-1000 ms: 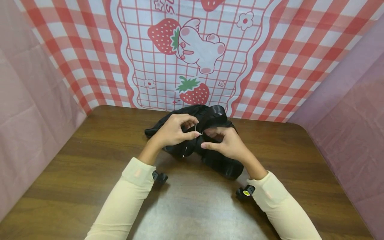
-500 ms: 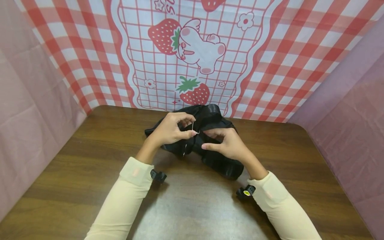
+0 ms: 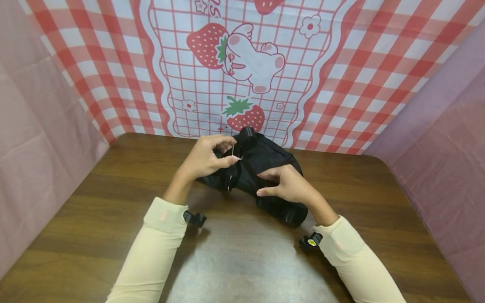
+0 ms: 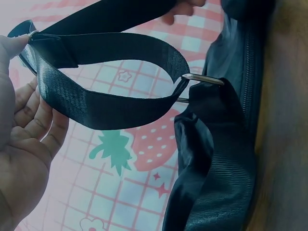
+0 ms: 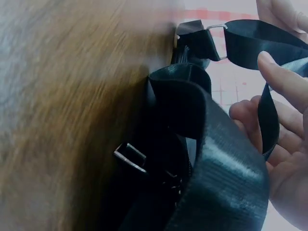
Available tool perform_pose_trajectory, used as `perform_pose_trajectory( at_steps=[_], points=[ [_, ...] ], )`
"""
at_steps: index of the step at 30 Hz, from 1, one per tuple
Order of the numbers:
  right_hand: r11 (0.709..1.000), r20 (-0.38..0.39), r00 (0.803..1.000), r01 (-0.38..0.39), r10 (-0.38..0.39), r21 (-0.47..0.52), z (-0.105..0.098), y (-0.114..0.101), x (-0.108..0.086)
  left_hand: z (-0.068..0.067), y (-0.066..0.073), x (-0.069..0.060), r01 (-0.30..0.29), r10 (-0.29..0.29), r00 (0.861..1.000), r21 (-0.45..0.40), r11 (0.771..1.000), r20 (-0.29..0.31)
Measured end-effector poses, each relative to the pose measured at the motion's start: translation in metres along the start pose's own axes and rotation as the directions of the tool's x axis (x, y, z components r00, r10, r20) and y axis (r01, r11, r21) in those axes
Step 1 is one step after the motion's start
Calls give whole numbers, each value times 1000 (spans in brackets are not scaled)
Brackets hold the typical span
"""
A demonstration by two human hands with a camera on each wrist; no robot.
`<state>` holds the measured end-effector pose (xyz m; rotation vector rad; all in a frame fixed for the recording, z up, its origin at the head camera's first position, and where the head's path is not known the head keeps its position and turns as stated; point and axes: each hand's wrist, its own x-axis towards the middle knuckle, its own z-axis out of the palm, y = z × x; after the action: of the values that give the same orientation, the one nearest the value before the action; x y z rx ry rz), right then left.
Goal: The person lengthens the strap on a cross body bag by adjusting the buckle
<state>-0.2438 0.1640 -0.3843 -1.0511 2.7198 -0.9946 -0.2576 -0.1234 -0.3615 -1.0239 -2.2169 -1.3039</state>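
A black bag (image 3: pixel 265 160) with wide webbing straps lies on the table under both hands. In the head view my left hand (image 3: pixel 208 156) pinches the metal slider (image 3: pixel 235 152) of the strap between thumb and fingers. The left wrist view shows the strap (image 4: pixel 110 108) looped from that hand to a metal ring (image 4: pixel 204 78) on the bag. My right hand (image 3: pixel 289 185) is by the bag's middle, fingers bent. In the right wrist view the strap (image 5: pixel 268 120) crosses those fingers, the thumb on its near side; how firmly it is held cannot be seen.
The brown wooden table (image 3: pixel 235 261) extends in front of the bag. A red-and-white checked cloth (image 3: pixel 348 84) hangs close behind it. Pink cloths (image 3: pixel 41 126) hang at both sides. Another metal buckle (image 5: pixel 130 159) sits low on the bag.
My left hand has moved left and slightly up, drawing the slider and strap away from the right hand. The bag's upper loop has shifted left. My right hand has barely moved.
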Motion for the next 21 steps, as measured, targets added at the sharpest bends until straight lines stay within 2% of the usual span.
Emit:
perform_pose_trajectory(
  at_steps=[5, 13, 21],
  points=[
    [1000, 1, 1000, 14, -14, -4, 0, 4, 0, 0, 1, 0, 13, -13, 1000, -12, 1000, 3],
    [998, 8, 999, 51, -52, 26, 2, 0, 1, 14, 2, 3, 9, -9, 999, 0, 1000, 49],
    [997, -95, 993, 68, -64, 44, 2, -8, 2, 28, 8, 4, 29, -31, 992, 14, 999, 126]
  ],
)
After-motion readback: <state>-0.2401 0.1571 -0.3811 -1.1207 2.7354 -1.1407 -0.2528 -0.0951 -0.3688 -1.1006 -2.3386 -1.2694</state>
